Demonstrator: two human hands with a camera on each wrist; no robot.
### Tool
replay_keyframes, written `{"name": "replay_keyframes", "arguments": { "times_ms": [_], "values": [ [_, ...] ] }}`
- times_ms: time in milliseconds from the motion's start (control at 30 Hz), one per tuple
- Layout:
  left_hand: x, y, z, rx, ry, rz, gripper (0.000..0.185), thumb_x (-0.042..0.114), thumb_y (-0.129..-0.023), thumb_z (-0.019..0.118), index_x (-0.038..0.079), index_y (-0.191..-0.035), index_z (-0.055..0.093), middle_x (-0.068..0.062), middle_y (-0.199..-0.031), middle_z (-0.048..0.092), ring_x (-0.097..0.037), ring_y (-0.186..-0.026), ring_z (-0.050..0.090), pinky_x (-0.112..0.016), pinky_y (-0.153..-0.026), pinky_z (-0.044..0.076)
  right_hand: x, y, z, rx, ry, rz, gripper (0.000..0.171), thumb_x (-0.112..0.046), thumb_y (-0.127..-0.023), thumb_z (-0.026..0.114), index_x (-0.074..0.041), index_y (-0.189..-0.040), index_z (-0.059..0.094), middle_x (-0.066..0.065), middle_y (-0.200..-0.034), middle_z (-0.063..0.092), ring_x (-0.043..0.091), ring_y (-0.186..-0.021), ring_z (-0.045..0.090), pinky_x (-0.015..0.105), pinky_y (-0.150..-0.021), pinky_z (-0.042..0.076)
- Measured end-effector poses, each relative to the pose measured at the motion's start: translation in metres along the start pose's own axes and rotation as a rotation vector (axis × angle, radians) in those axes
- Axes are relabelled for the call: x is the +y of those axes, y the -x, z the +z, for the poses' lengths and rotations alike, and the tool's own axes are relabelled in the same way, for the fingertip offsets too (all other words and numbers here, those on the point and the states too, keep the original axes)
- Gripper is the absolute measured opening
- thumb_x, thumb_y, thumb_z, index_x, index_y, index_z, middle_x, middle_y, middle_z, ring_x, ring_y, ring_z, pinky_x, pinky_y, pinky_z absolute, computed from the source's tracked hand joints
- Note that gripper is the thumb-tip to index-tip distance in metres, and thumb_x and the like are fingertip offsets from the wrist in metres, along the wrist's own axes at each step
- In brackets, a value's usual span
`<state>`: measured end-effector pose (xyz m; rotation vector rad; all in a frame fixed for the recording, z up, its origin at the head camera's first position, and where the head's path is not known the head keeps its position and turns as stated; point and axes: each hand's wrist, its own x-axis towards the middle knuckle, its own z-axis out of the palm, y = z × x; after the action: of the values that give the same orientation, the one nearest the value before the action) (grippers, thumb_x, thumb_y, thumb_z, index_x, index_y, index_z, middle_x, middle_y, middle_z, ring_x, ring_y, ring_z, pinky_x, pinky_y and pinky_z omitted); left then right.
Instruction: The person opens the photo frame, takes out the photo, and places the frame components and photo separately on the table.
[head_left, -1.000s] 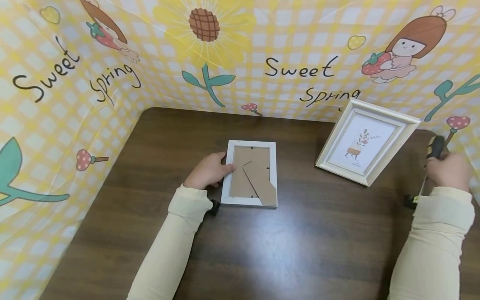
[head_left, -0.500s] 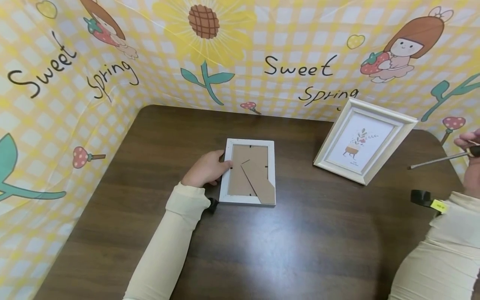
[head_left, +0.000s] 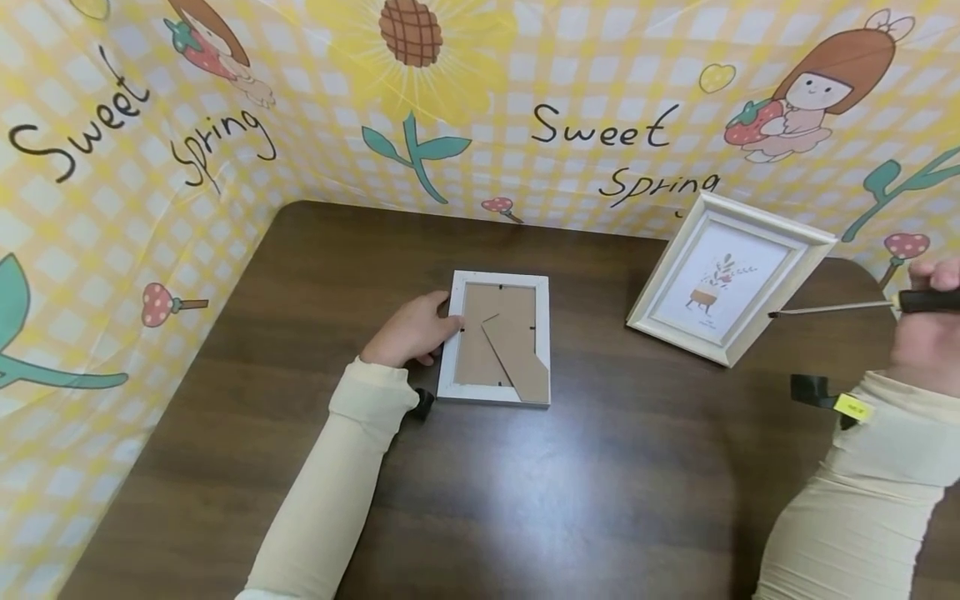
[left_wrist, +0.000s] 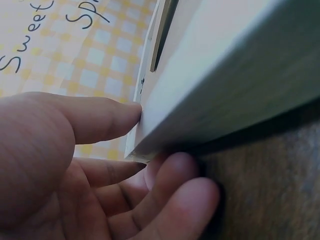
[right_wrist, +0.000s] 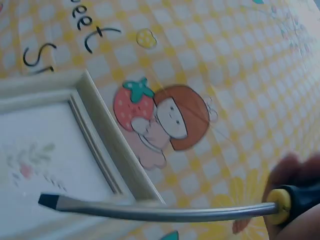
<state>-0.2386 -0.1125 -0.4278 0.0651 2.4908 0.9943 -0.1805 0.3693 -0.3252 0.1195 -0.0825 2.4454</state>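
Observation:
A white picture frame [head_left: 445,367] lies back side up on the table, its brown backing board [head_left: 480,358] and folded stand leg [head_left: 531,375] showing. My left hand [head_left: 408,329] grips its left edge. In the left wrist view the thumb [left_wrist: 105,117] presses on top of the rim while the fingers curl below it. At the right, my right hand [head_left: 926,342] holds a flat-head screwdriver [head_left: 840,309] by its black handle, the shaft pointing left. In the head view the tip overlaps the right side of a standing cream picture frame [head_left: 765,317]; whether they touch I cannot tell.
The dark wooden table [head_left: 600,500] has rounded back corners. A yellow checked cloth [head_left: 585,50] with printed drawings hangs behind it and along the left side. The cream frame stands tilted near the back right, with a plant picture in it.
My right hand has lifted and turned, swinging the screwdriver from steeply downward to nearly level, pointing left. My left hand stays on the white picture frame.

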Motion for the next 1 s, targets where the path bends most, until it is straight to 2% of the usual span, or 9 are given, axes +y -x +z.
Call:
{"name": "replay_keyframes", "arguments": {
  "times_ms": [133,200,333,467,633,767,833,900,1000],
  "values": [
    [-0.002,0.001,-0.002,0.0,-0.001,-0.002,0.066,0.031,-0.103,0.056,0.007,-0.158,0.03,-0.015,-0.095,0.061,-0.023,-0.065,0.062,-0.034,-0.058,0.057,0.012,0.005,0.011,0.153,0.081,0.094,0.027,-0.001,-0.097,0.05,0.011,-0.075,0.039,0.021,-0.06,0.041,0.031,-0.042,0.039,0.041,-0.041,0.041],
    [-0.002,0.001,-0.002,0.0,0.007,-0.011,0.066,0.031,-0.103,0.056,0.007,-0.159,0.03,-0.014,-0.097,0.062,-0.023,-0.066,0.063,-0.034,-0.058,0.057,0.019,0.009,0.014,0.185,0.133,0.144,0.034,-0.008,-0.102,0.051,0.007,-0.073,0.04,0.017,-0.058,0.042,0.027,-0.039,0.037,0.037,-0.037,0.038],
    [0.0,0.0,-0.002,-0.004,0.025,-0.015,0.067,0.03,-0.103,0.058,0.008,-0.159,0.028,-0.014,-0.099,0.062,-0.023,-0.065,0.063,-0.033,-0.058,0.056,0.037,0.015,0.019,0.194,0.137,0.182,0.032,-0.015,-0.104,0.05,0.002,-0.078,0.044,0.013,-0.057,0.038,0.022,-0.037,0.031,0.034,-0.034,0.03],
    [0.001,-0.002,-0.001,-0.002,0.045,-0.011,0.069,0.029,-0.103,0.059,0.009,-0.16,0.026,-0.014,-0.1,0.063,-0.023,-0.062,0.064,-0.033,-0.057,0.057,0.063,0.019,0.023,0.204,0.1,0.232,0.033,-0.027,-0.1,0.051,0.001,-0.084,0.05,0.015,-0.061,0.04,0.027,-0.039,0.033,0.039,-0.036,0.032],
    [0.001,-0.005,0.001,-0.005,0.057,-0.006,0.07,0.028,-0.102,0.06,0.01,-0.16,0.025,-0.014,-0.099,0.063,-0.024,-0.061,0.064,-0.034,-0.057,0.057,0.104,0.029,0.015,0.19,0.124,0.265,0.029,-0.017,-0.095,0.056,0.004,-0.075,0.048,0.017,-0.062,0.045,0.028,-0.044,0.04,0.039,-0.04,0.038],
    [0.001,-0.006,0.001,-0.008,0.042,0.0,0.067,0.028,-0.103,0.059,0.011,-0.16,0.027,-0.014,-0.092,0.064,-0.023,-0.059,0.063,-0.033,-0.057,0.056,0.137,0.043,0.008,0.154,0.136,0.382,0.019,-0.006,-0.085,0.054,0.0,-0.07,0.044,0.01,-0.056,0.04,0.021,-0.041,0.034,0.031,-0.037,0.029],
    [0.0,-0.006,0.0,-0.006,0.032,0.004,0.066,0.028,-0.103,0.059,0.011,-0.159,0.029,-0.013,-0.088,0.065,-0.022,-0.058,0.063,-0.033,-0.056,0.056,0.155,0.052,0.001,0.123,0.161,0.436,0.019,-0.007,-0.086,0.051,-0.003,-0.07,0.042,0.006,-0.054,0.036,0.017,-0.041,0.03,0.027,-0.038,0.025],
    [-0.001,-0.006,-0.002,-0.01,0.023,0.008,0.065,0.028,-0.103,0.058,0.012,-0.16,0.029,-0.013,-0.081,0.064,-0.021,-0.056,0.062,-0.033,-0.055,0.055,0.174,0.062,-0.007,0.107,0.201,0.465,0.027,-0.013,-0.094,0.049,-0.005,-0.069,0.042,0.003,-0.052,0.035,0.014,-0.04,0.03,0.024,-0.038,0.023],
    [-0.004,-0.005,-0.001,-0.044,0.05,0.017,0.065,0.028,-0.104,0.056,0.014,-0.16,0.026,-0.013,-0.075,0.062,-0.022,-0.052,0.061,-0.035,-0.053,0.055,0.202,0.077,-0.024,0.134,0.279,0.465,0.038,-0.023,-0.102,0.049,-0.009,-0.067,0.042,0.0,-0.05,0.035,0.012,-0.039,0.029,0.023,-0.037,0.023]
  ]
}}
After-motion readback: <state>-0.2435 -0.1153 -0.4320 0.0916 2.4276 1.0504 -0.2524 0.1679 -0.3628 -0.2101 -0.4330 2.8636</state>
